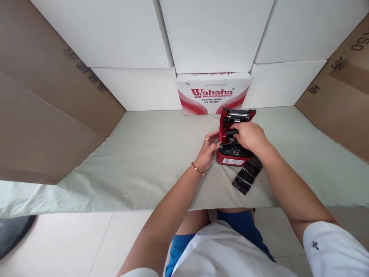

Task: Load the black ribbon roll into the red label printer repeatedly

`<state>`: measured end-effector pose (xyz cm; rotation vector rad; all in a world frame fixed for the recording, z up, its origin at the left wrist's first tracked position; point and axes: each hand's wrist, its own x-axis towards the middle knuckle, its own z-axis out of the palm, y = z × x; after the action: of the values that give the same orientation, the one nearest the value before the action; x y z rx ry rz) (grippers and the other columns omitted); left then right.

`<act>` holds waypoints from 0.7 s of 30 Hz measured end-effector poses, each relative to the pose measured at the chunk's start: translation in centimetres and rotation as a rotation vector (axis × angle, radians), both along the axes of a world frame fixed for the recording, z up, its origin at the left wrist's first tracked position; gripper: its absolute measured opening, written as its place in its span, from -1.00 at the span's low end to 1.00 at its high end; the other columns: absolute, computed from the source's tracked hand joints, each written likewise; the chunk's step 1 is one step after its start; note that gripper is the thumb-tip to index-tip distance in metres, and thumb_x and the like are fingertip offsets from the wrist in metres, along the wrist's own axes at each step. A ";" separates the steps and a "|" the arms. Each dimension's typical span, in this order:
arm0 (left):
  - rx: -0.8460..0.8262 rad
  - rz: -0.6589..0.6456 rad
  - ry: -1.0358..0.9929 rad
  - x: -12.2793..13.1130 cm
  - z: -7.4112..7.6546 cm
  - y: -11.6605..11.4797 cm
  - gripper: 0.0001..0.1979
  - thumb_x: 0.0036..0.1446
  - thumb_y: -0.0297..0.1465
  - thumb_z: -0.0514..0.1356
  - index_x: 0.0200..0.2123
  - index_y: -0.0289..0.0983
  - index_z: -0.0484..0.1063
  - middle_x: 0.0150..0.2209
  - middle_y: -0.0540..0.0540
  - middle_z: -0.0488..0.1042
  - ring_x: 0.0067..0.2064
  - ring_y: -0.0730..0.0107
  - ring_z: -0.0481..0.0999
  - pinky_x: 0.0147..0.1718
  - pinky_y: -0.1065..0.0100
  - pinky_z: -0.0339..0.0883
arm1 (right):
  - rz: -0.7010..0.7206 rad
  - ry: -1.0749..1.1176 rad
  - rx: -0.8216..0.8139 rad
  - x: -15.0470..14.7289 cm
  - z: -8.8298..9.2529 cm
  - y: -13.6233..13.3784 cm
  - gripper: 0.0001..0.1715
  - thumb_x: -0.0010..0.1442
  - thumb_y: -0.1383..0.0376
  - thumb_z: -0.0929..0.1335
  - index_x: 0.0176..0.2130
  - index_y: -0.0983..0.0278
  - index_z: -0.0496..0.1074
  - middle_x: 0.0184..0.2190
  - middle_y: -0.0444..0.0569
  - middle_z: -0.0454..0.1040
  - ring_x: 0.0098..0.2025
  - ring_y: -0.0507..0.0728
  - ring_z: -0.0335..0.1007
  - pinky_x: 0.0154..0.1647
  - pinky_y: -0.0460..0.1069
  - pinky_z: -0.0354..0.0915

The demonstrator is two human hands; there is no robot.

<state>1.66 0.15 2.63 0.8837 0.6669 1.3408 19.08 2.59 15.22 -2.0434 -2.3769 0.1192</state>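
Observation:
A red and black label printer (235,154) stands on the cloth-covered table with its lid (238,114) raised. My left hand (206,152) holds the printer's left side, thumb at the front corner and fingers along the outer wall. Inside the open printer, my right hand (250,136) pinches a dark roll (231,133); its thumb and some fingers are partly hidden. A shiny black ribbon strip (248,175) lies on the cloth at the printer's front right, below my right wrist. A white printed label (233,162) is stuck to the printer's front.
Behind the printer stands a Wahaha water carton (213,94) against stacked white boxes (213,34). Large brown cardboard boxes flank the table, one at left (52,96) and one at right (343,92). Pale green cloth (150,154) covers the table up to its front edge.

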 end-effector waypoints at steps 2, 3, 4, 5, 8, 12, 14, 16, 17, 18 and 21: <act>0.037 0.069 0.069 -0.1 0.2 -0.5 -0.46 0.04 -0.19 0.48 0.08 -0.11 0.44 0.26 -0.14 0.44 0.43 -0.01 0.31 0.45 -0.04 0.11 | -0.018 -0.002 -0.002 0.0 -0.2 0.3 -0.45 0.36 0.26 0.37 0.29 0.03 0.57 0.13 0.11 0.67 0.12 0.39 0.61 0.03 0.17 0.44; 0.071 0.129 0.124 -0.1 0.4 -0.8 -0.48 0.08 -0.16 0.46 0.08 -0.10 0.45 0.26 -0.15 0.43 0.41 -0.02 0.32 0.44 -0.05 0.12 | -0.025 -0.003 -0.005 0.0 -0.4 0.5 -0.45 0.36 0.25 0.38 0.29 0.04 0.57 0.13 0.11 0.67 0.13 0.39 0.60 0.03 0.17 0.44; 0.123 0.199 0.195 -0.1 0.7 -1.2 -0.51 0.14 -0.12 0.44 0.08 -0.09 0.46 0.24 -0.15 0.42 0.39 -0.03 0.32 0.43 -0.05 0.14 | -0.027 -0.004 -0.009 0.0 -0.5 0.7 -0.45 0.36 0.24 0.38 0.29 0.04 0.57 0.12 0.12 0.68 0.13 0.40 0.61 0.02 0.17 0.45; 0.193 0.268 0.276 -0.1 1.0 -1.7 -0.55 0.20 -0.09 0.40 0.09 -0.09 0.49 0.22 -0.17 0.41 0.37 -0.03 0.33 0.42 -0.05 0.16 | -0.029 -0.004 -0.014 0.0 -0.7 0.8 -0.45 0.35 0.23 0.39 0.29 0.05 0.58 0.12 0.13 0.68 0.13 0.40 0.61 0.02 0.17 0.45; 0.442 0.371 0.515 -0.1 2.1 -3.3 -0.61 0.34 -0.06 0.28 0.12 -0.08 0.57 0.18 -0.22 0.41 0.30 -0.06 0.36 0.41 -0.07 0.15 | -0.023 0.012 -0.022 0.0 -1.0 1.2 -0.47 0.35 0.23 0.39 0.27 0.08 0.60 0.11 0.17 0.68 0.13 0.42 0.61 0.02 0.18 0.45; 0.580 0.325 0.681 0.1 3.0 -4.4 -0.66 0.33 -0.07 0.28 0.04 -0.05 0.68 0.10 -0.24 0.49 0.24 -0.11 0.39 0.38 -0.15 0.14 | 0.034 0.062 -0.037 0.4 -0.6 0.4 -0.54 0.38 0.21 0.38 0.21 0.10 0.63 0.11 0.10 0.69 0.14 0.37 0.61 0.09 0.16 0.44; 0.597 0.299 0.721 0.2 3.0 -4.4 -0.69 0.29 -0.07 0.31 -0.02 -0.04 0.71 0.03 -0.23 0.52 0.19 -0.12 0.41 0.35 -0.18 0.15 | 0.094 0.188 -0.052 1.0 0.1 -0.6 -0.63 0.39 0.17 0.37 0.08 0.12 0.69 -0.01 -0.01 0.74 0.04 0.27 0.65 0.07 0.09 0.45; 0.626 0.284 0.746 0.3 2.9 -4.4 -0.71 0.26 -0.08 0.34 -0.05 -0.04 0.72 -0.01 -0.22 0.54 0.15 -0.12 0.43 0.34 -0.21 0.15 | 0.088 0.399 0.012 2.0 0.7 -1.4 -0.66 0.40 0.11 0.35 -0.06 0.15 0.70 -0.23 -0.07 0.73 -0.17 0.20 0.66 -0.04 0.05 0.47; 0.645 0.277 0.754 0.3 2.8 -4.4 -0.71 0.25 -0.09 0.35 -0.05 -0.03 0.72 -0.02 -0.22 0.54 0.15 -0.13 0.44 0.34 -0.22 0.14 | 0.054 0.504 0.101 2.5 0.9 -1.6 -0.63 0.42 0.09 0.33 -0.09 0.16 0.70 -0.30 -0.07 0.71 -0.25 0.18 0.63 -0.10 0.05 0.48; 0.665 0.268 0.764 0.4 2.7 -4.4 -0.72 0.23 -0.11 0.36 -0.04 -0.01 0.72 -0.01 -0.21 0.55 0.16 -0.14 0.44 0.34 -0.22 0.13 | 0.009 0.580 0.222 3.0 1.1 -1.6 -0.60 0.43 0.07 0.30 -0.07 0.17 0.69 -0.31 -0.05 0.70 -0.28 0.19 0.61 -0.12 0.06 0.48; 0.740 0.223 0.821 0.6 2.5 -4.6 -0.70 0.21 -0.19 0.38 0.02 0.05 0.71 0.01 -0.19 0.57 0.23 -0.17 0.44 0.36 -0.21 0.11 | -0.052 0.620 0.561 4.1 0.9 -0.5 -0.51 0.47 0.07 0.25 0.14 0.19 0.61 0.08 0.12 0.67 -0.04 0.26 0.60 0.01 0.13 0.50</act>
<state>2.27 -4.46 5.16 2.0678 0.9149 1.4219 23.20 2.06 16.08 -1.5168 -1.7273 0.0608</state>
